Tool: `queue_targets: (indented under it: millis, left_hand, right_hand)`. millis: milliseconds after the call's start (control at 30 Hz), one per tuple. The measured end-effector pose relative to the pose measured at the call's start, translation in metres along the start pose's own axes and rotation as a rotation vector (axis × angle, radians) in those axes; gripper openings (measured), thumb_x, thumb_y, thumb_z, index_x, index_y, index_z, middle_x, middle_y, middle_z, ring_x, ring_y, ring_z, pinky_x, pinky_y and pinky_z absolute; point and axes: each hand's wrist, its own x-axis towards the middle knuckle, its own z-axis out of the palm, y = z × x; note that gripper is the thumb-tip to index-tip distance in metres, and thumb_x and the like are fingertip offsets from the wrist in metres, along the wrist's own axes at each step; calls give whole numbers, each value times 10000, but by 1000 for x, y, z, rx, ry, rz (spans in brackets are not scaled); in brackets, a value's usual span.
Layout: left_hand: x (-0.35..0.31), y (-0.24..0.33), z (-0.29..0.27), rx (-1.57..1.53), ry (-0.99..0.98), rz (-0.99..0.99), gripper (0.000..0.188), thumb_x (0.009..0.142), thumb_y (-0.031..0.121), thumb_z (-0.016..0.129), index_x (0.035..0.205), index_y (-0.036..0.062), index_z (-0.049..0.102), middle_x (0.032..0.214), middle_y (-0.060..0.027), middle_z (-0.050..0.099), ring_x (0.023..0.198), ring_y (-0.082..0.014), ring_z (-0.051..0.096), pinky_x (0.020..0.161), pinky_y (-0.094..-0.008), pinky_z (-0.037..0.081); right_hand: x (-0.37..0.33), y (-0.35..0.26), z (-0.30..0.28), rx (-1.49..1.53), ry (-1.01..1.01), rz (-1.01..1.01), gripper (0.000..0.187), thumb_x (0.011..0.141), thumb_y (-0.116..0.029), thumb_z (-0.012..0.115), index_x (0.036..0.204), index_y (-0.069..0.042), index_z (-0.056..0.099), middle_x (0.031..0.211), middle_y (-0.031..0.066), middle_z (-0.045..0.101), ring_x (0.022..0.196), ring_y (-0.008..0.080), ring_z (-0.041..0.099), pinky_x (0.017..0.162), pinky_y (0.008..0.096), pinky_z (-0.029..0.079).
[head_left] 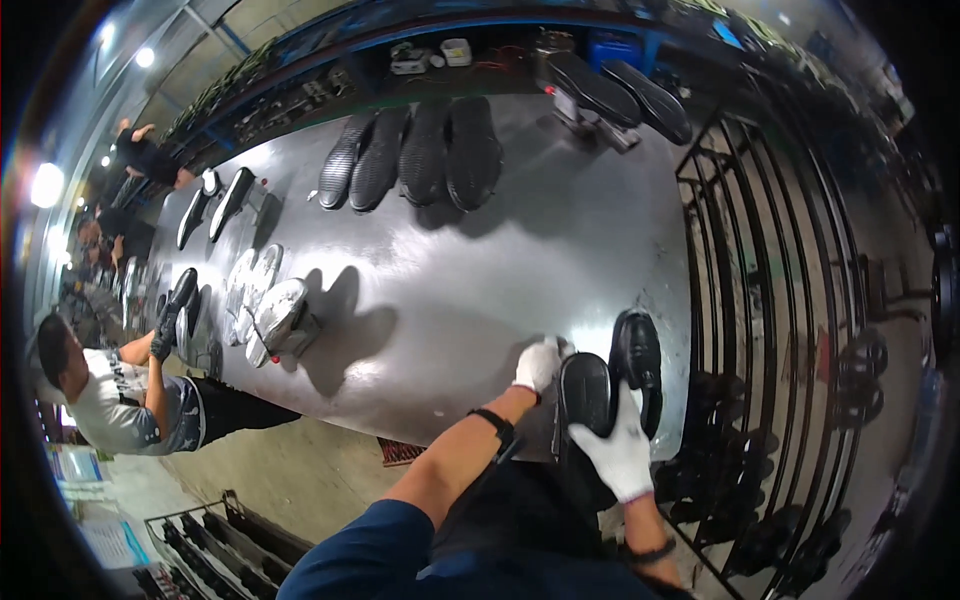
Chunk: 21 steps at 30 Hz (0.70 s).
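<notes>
My right hand, in a white glove, grips a black shoe sole at the near right edge of the metal table, thumb on one side and fingers on the other. The sole's tread side faces up. Just right of it, a black leather shoe lies with its upper showing, close to my fingertips. My left hand, also gloved in white, is closed at the far left side of the sole. What its curled fingers hold is hidden.
Black soles stand in a row at the table's far side; another pair rests on a metal stand. Silvery shoe forms are at left, beside a co-worker handling a shoe. A metal rack borders the table's right.
</notes>
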Motion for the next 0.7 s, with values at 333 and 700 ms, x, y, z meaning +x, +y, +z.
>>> queue_targets:
  millis: [333,700]
  left_hand:
    - [-128,116,-65,-725,166,169,203,951,62,629,1149,26,654,972,-139,701,911,-262,697,836,-394,564]
    - [-31,85,-31,-1210,195,-75,604,1106,272,486,1631,43,295,925,-100,672,648,-134,620,625,-286,559]
  right_hand:
    - [-83,35,25,-88,356,-601,733,624,-232,955,1231,-124,558,1229,160,513,1078,389,561,868,498,520]
    - [-38,39,-71,-17,987,-700,791,654,-145,835,1338,-91,441,1262,131,418,1158,345,526,1007,513,533]
